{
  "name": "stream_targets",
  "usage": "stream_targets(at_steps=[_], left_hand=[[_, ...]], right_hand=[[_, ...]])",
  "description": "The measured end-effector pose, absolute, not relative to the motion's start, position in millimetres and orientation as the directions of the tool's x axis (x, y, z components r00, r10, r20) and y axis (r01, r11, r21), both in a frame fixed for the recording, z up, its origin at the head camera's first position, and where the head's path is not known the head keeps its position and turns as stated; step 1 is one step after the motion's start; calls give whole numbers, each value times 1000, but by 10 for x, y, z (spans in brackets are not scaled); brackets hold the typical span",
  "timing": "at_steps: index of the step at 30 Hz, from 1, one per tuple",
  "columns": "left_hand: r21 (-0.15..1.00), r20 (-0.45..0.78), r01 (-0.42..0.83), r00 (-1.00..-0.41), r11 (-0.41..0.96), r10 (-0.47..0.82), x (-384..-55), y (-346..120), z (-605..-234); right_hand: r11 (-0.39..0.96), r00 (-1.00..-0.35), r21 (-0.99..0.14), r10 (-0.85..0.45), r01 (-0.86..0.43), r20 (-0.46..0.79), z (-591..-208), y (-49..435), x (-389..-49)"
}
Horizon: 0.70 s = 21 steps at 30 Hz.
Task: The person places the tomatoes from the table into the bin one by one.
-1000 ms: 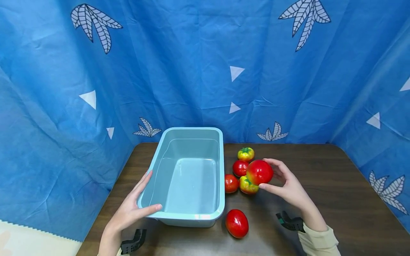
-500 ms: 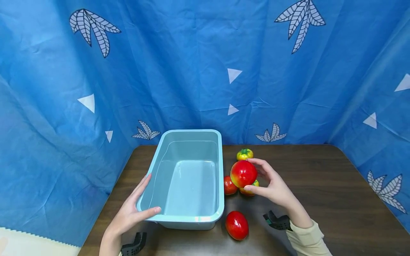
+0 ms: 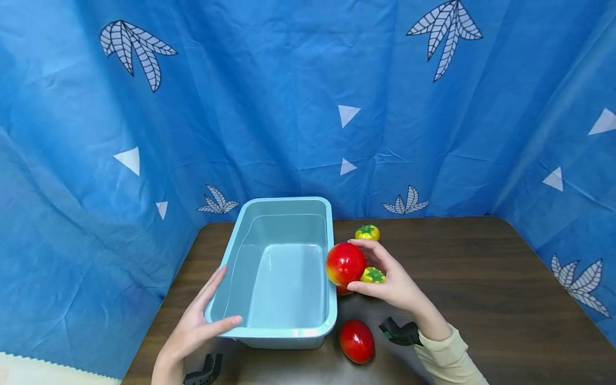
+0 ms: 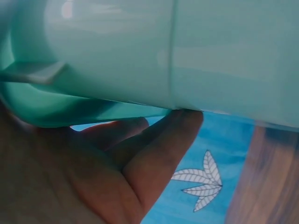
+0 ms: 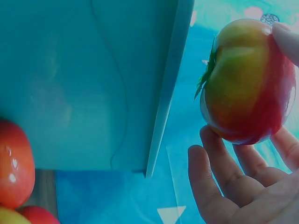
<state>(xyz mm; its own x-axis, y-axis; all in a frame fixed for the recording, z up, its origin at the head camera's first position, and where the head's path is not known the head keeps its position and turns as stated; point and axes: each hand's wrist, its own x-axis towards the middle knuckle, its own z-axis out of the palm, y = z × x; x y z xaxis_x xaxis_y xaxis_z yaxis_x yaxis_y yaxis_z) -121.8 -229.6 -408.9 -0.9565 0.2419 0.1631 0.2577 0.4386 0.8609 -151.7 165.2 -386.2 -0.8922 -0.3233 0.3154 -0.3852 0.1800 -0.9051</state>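
Lower left of the frame, the left hand [image 3: 194, 323] is spread, thumb at the tub [image 3: 284, 332] by its near rim, fingers along the left side; how hard they press, I can't tell. The tub, centre, looks stiff and light, best held by its rim. And at its right rim, up in the air, the big fruit [image 3: 345, 263], pinched between thumb and fingers of the right hand [image 3: 392, 283]! Glossy, probably hard, light and slippery; a hold round its widest part should suit. Beneath it peeps a red sliver [image 3: 343, 291] of another, mostly hidden. Lower down, an oval fruit [image 3: 357, 341] lies on the desk [image 3: 457, 256]. Right again, two yellow fruits [image 3: 367, 231], both partly covered by the hand. Both forearms run off the bottom edge.
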Motion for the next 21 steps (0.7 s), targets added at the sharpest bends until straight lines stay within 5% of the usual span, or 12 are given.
stream_targets(at_steps=[21], left_hand=[[876, 144, 232, -962, 423, 231, -1227, -2310, -4105]], right_hand=[[130, -854, -905, -409, -404, 323, -3808, 1331, -1525]])
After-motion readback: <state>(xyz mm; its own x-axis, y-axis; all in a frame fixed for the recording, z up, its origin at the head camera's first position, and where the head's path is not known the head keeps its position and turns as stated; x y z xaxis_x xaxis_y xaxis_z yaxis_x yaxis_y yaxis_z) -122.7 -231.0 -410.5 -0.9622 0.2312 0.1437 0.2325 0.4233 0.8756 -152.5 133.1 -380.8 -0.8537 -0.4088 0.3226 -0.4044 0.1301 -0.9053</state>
